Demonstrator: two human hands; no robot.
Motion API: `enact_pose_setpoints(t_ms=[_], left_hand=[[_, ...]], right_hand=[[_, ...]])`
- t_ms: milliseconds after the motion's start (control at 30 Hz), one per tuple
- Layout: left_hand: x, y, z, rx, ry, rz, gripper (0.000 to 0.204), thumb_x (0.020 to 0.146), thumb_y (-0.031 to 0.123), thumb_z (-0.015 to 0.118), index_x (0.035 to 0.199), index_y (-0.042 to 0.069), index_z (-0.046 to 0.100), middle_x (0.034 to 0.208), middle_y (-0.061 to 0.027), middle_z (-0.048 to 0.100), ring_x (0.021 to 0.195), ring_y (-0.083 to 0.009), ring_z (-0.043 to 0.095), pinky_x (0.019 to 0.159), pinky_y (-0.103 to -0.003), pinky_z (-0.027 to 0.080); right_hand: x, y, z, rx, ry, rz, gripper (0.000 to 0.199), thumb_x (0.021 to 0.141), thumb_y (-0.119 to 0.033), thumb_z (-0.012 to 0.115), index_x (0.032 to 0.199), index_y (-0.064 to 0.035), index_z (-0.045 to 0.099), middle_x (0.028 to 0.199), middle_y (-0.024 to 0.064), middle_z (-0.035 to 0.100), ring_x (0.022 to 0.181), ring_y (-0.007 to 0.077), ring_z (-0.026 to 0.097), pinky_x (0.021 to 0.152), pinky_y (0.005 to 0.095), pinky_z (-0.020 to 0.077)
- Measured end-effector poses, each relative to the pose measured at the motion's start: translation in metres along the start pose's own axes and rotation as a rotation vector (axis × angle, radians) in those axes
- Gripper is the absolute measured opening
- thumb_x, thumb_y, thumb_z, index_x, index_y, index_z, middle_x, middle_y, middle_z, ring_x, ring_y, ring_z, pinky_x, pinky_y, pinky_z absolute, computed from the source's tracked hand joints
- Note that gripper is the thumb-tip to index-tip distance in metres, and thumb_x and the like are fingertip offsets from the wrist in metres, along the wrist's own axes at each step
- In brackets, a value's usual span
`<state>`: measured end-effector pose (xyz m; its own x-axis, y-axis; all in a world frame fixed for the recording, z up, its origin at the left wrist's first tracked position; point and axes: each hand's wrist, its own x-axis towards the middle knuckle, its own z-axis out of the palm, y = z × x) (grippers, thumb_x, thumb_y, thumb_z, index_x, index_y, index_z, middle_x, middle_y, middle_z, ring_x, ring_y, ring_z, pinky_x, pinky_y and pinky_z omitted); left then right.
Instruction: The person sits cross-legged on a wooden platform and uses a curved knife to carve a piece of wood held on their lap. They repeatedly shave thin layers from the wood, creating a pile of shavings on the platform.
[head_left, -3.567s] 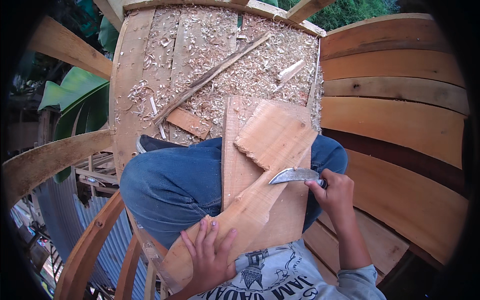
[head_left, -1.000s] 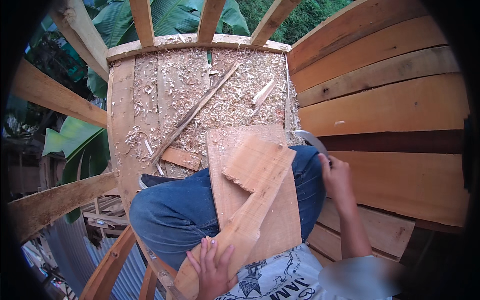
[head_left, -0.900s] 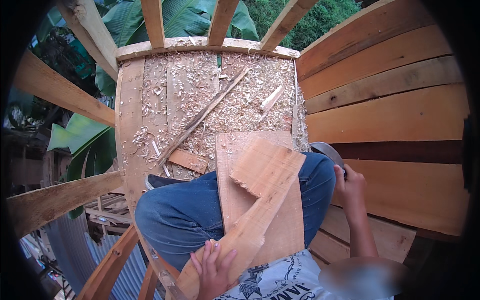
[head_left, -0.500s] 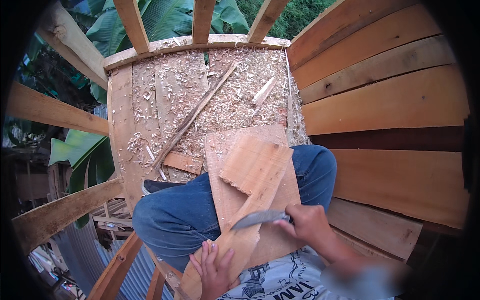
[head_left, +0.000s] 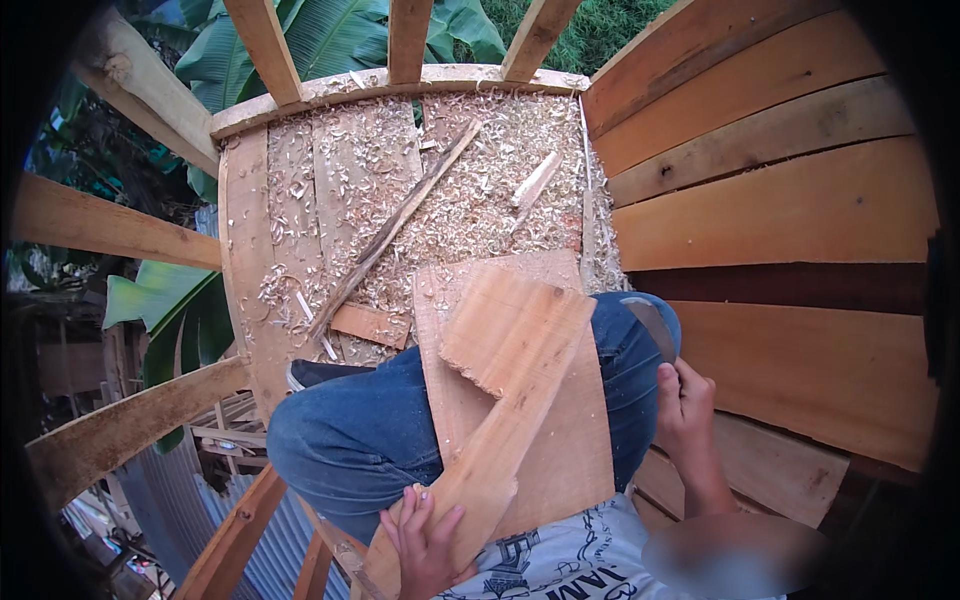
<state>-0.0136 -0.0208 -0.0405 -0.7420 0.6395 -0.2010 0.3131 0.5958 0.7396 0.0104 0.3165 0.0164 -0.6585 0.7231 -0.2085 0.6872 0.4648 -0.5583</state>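
Note:
A partly cut piece of wood [head_left: 518, 335], broad at its far end and narrow in the middle, slants across my lap. My left hand [head_left: 425, 540] grips its near end, fingers lying over the top face. Beneath it a flat wooden board [head_left: 560, 450] rests on my thighs. Out to the right, my right hand [head_left: 687, 405] is closed round the handle of a knife [head_left: 652, 328]. The blade is raised over my right knee, apart from the wood. A rough notch marks the wood's left edge, where the broad part meets the narrow one.
Wood shavings [head_left: 480, 200] cover the plank floor ahead. A long dark stick [head_left: 395, 230], a small wood block [head_left: 370, 324] and a pale offcut [head_left: 537, 180] lie among them. A plank wall [head_left: 770, 210] stands at right; rail posts [head_left: 120, 225] line the left.
My right hand has swung the knife off the wood, to the right and away from me, up over my right knee. My left hand and the wood have hardly moved.

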Motion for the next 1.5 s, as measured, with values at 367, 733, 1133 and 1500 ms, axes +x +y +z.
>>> enact_pose_setpoints(t_ms=[367, 733, 1133, 1500], left_hand=[[0.0, 0.002, 0.0, 0.035, -0.08, -0.041, 0.067, 0.061, 0.023, 0.073, 0.124, 0.01, 0.056, 0.134, -0.0213, 0.039, 0.135, -0.0486, 0.033, 0.105, -0.071, 0.013], [0.001, 0.0, -0.009, -0.12, -0.014, 0.001, 0.062, 0.063, 0.021, 0.073, 0.122, 0.009, 0.055, 0.135, -0.0208, 0.039, 0.134, -0.0484, 0.033, 0.104, -0.068, 0.016], [0.006, 0.004, -0.011, -0.096, -0.072, -0.002, 0.067, 0.061, 0.02, 0.076, 0.124, 0.01, 0.056, 0.137, -0.0204, 0.037, 0.138, -0.0471, 0.028, 0.106, -0.069, 0.012], [0.003, 0.01, -0.012, -0.097, -0.151, -0.092, 0.072, 0.069, 0.041, 0.079, 0.134, 0.022, 0.055, 0.14, -0.0182, 0.036, 0.14, -0.0425, 0.027, 0.105, -0.073, 0.005]], right_hand=[[-0.01, -0.017, 0.023, -0.379, -0.215, -0.301, 0.037, 0.086, -0.038, 0.067, 0.074, -0.0041, 0.062, 0.058, 0.0159, 0.06, 0.055, 0.0347, 0.062, 0.049, 0.0414, 0.0481], [-0.003, -0.011, -0.007, -0.047, 0.0, -0.023, 0.039, 0.096, -0.026, 0.058, 0.072, 0.0049, 0.055, 0.049, 0.0118, 0.04, 0.046, 0.0112, 0.039, 0.044, 0.033, 0.0328], [-0.05, -0.055, 0.023, -0.379, -0.585, -0.4, 0.041, 0.083, -0.042, 0.069, 0.066, -0.0062, 0.058, 0.055, 0.0088, 0.058, 0.047, 0.0276, 0.059, 0.043, 0.037, 0.0455], [0.03, -0.008, -0.014, -0.46, 0.087, -0.007, 0.042, 0.087, -0.037, 0.067, 0.068, -0.001, 0.057, 0.056, 0.0172, 0.055, 0.05, 0.0366, 0.058, 0.046, 0.0412, 0.0425]])
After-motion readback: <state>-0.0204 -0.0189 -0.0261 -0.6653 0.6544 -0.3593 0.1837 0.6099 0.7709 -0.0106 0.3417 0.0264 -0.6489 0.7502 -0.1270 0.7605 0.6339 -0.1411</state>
